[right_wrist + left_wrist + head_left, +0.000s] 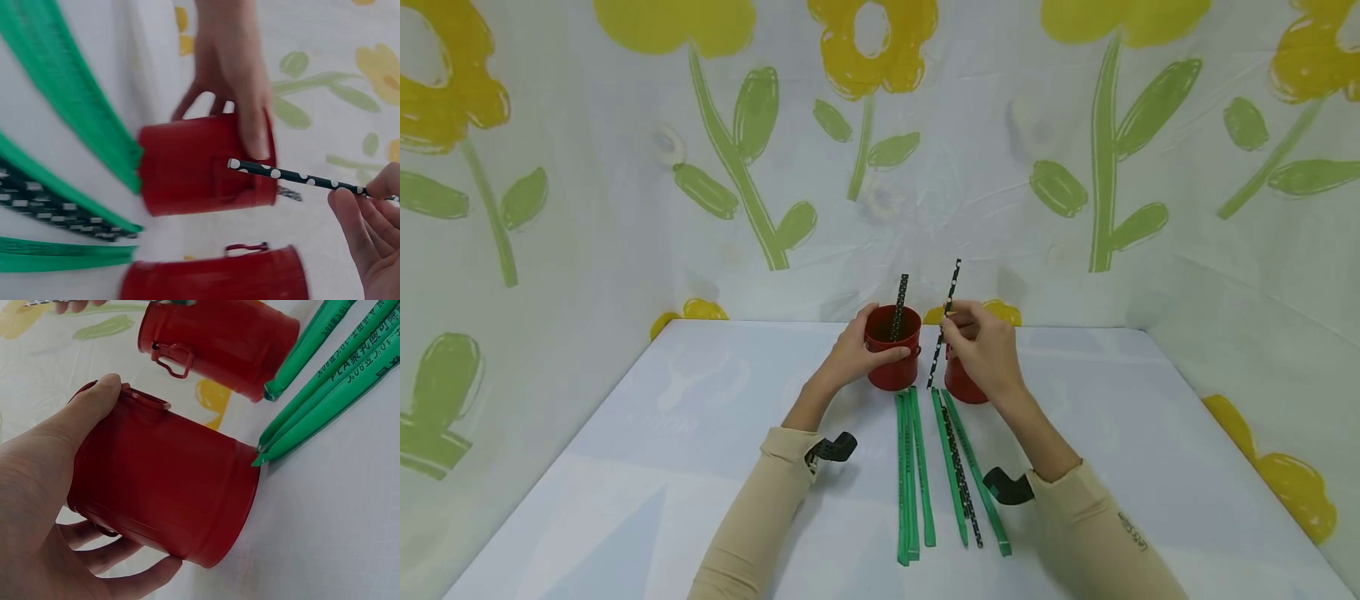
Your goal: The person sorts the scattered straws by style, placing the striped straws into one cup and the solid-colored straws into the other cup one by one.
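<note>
My left hand (850, 358) grips the left red pail (892, 371), thumb and fingers spread around its side near the rim. A black straw (901, 293) with a white pattern stands in that pail, leaning on the rim. Between thumb and fingers my right hand (991, 348) pinches a black straw with white dots (281, 174). It is tilted, its lower end beside the left pail in the head view. The second red pail (966, 387) stands just behind my right hand, partly hidden by it.
In front of the left pail lie several green-wrapped straws (903, 479). Further right, two more green-wrapped straws (951, 475) lie with black patterned straws (961, 475) between them. A flower-printed curtain (955, 167) encloses the white table (700, 433) at the back and sides.
</note>
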Action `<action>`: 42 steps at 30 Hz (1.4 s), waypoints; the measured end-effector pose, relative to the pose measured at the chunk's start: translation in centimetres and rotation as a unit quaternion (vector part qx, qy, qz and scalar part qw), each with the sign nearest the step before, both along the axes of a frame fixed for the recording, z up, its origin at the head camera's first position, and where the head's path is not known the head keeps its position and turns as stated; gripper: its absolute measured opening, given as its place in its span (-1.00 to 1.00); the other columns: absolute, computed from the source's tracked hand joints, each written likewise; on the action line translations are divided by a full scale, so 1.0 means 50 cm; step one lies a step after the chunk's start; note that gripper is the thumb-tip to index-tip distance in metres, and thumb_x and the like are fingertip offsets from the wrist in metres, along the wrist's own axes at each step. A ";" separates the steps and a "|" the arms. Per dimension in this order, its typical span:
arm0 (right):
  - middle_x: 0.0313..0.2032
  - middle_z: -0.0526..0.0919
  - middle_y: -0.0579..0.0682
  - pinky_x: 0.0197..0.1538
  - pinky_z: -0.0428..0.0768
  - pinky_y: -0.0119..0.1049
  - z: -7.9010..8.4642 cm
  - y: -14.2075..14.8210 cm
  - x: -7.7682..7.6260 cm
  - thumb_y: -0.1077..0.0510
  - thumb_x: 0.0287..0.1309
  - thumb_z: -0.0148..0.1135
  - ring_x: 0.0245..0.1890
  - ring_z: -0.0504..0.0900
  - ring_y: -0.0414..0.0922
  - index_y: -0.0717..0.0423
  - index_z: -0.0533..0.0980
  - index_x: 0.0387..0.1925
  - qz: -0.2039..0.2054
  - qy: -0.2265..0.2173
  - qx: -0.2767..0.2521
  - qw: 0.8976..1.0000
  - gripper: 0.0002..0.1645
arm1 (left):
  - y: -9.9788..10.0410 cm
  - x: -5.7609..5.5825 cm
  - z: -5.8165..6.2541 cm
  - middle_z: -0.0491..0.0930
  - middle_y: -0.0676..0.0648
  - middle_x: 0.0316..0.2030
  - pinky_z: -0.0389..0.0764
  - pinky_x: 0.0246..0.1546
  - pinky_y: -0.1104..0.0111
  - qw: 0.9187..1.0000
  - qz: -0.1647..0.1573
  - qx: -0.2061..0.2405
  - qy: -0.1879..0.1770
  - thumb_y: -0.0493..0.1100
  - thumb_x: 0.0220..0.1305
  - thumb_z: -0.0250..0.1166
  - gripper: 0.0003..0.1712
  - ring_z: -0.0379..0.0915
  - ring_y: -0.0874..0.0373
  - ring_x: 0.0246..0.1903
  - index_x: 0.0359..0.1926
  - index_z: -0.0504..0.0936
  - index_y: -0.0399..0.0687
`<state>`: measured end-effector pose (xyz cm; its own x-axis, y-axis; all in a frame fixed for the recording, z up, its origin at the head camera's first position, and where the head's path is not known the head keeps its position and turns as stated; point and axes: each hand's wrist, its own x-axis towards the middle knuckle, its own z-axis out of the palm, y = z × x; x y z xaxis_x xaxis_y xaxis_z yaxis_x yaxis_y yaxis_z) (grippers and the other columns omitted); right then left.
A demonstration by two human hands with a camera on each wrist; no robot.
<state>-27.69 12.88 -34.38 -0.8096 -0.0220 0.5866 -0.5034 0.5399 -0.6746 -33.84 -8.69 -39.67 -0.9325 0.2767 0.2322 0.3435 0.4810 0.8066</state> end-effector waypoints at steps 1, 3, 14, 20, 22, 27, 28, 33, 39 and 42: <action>-0.30 0.66 0.02 -0.48 0.61 -0.45 0.009 -0.001 -0.005 0.07 0.14 0.16 -0.48 0.67 -0.12 0.10 0.48 -0.04 0.002 -0.003 -0.007 1.000 -0.65 | 0.000 0.000 0.000 0.30 0.13 0.18 0.51 0.04 0.14 1.000 0.000 0.000 0.001 0.27 -0.14 0.36 0.06 0.26 0.18 0.15 0.33 -0.02 0.28; -0.25 0.66 0.02 -0.48 0.61 -0.45 0.028 -0.005 -0.016 0.05 0.15 0.15 -0.44 0.68 -0.13 0.08 0.46 -0.03 0.003 -0.002 -0.015 1.000 -0.64 | 0.000 0.001 0.000 0.30 0.13 0.17 0.51 0.04 0.13 1.000 0.000 0.002 0.000 0.27 -0.14 0.36 0.06 0.26 0.18 0.16 0.33 -0.02 0.30; -0.21 0.65 0.06 -0.48 0.62 -0.41 0.120 -0.046 -0.065 0.05 0.17 0.11 -0.42 0.68 -0.15 0.09 0.44 -0.01 0.004 0.012 -0.012 1.000 -0.64 | 0.005 0.026 0.044 0.28 -0.03 0.22 0.47 0.07 0.08 0.999 -0.030 0.015 -0.015 0.08 -0.05 0.37 0.01 0.25 0.05 0.19 0.34 -0.01 0.13; -0.21 0.65 0.07 -0.49 0.61 -0.44 0.117 -0.059 -0.087 0.06 0.18 0.10 -0.44 0.68 -0.16 0.11 0.45 -0.01 -0.001 -0.005 -0.002 1.000 -0.64 | 0.003 -0.003 0.005 0.29 0.12 0.20 0.48 0.07 0.12 1.000 -0.016 0.010 -0.007 0.25 -0.13 0.37 0.04 0.25 0.17 0.18 0.32 -0.03 0.32; -0.21 0.64 0.08 -0.49 0.62 -0.43 0.111 -0.062 -0.090 0.07 0.18 0.10 -0.45 0.68 -0.16 0.11 0.45 -0.02 0.003 -0.017 -0.004 1.000 -0.64 | 0.002 -0.006 0.000 0.29 0.14 0.19 0.49 0.07 0.15 1.000 -0.014 0.007 -0.004 0.28 -0.15 0.36 0.05 0.26 0.19 0.17 0.32 -0.03 0.35; -0.23 0.64 0.06 -0.49 0.62 -0.42 0.092 -0.069 -0.094 0.06 0.18 0.10 -0.47 0.67 -0.18 0.10 0.45 -0.02 0.009 -0.046 -0.003 0.999 -0.65 | 0.001 -0.006 -0.004 0.30 0.15 0.18 0.49 0.07 0.18 1.000 -0.014 0.002 -0.002 0.30 -0.15 0.35 0.05 0.26 0.22 0.16 0.32 -0.03 0.37; -0.23 0.65 0.06 -0.49 0.62 -0.42 0.090 -0.070 -0.095 0.06 0.18 0.09 -0.47 0.67 -0.19 0.09 0.45 -0.02 0.008 -0.049 0.000 0.999 -0.65 | 0.001 -0.005 -0.004 0.30 0.16 0.18 0.49 0.07 0.18 1.000 -0.014 0.002 -0.001 0.29 -0.15 0.35 0.05 0.26 0.23 0.16 0.32 -0.03 0.37; -0.23 0.65 0.06 -0.48 0.62 -0.41 0.081 -0.073 -0.095 0.04 0.18 0.08 -0.46 0.68 -0.17 0.08 0.46 -0.02 0.000 -0.057 0.012 0.998 -0.65 | 0.000 -0.005 -0.005 0.31 0.14 0.17 0.49 0.06 0.16 1.000 -0.019 0.005 0.005 0.27 -0.13 0.36 0.03 0.28 0.21 0.15 0.32 -0.02 0.33; -0.25 0.65 0.04 -0.48 0.62 -0.41 0.075 -0.066 -0.094 0.04 0.18 0.09 -0.47 0.68 -0.15 0.06 0.46 -0.01 0.000 -0.068 0.012 0.998 -0.64 | -0.002 -0.003 -0.002 0.30 0.15 0.19 0.50 0.06 0.18 1.000 -0.018 0.002 0.003 0.26 -0.13 0.35 0.03 0.27 0.23 0.15 0.32 -0.03 0.36; -0.23 0.64 0.04 -0.47 0.62 -0.41 0.075 -0.060 -0.095 0.04 0.19 0.08 -0.47 0.68 -0.16 0.08 0.46 0.00 0.002 -0.066 0.007 0.998 -0.63 | -0.002 -0.002 0.000 0.30 0.14 0.19 0.50 0.06 0.16 1.000 -0.018 0.004 0.003 0.26 -0.12 0.35 0.04 0.27 0.21 0.16 0.32 -0.03 0.34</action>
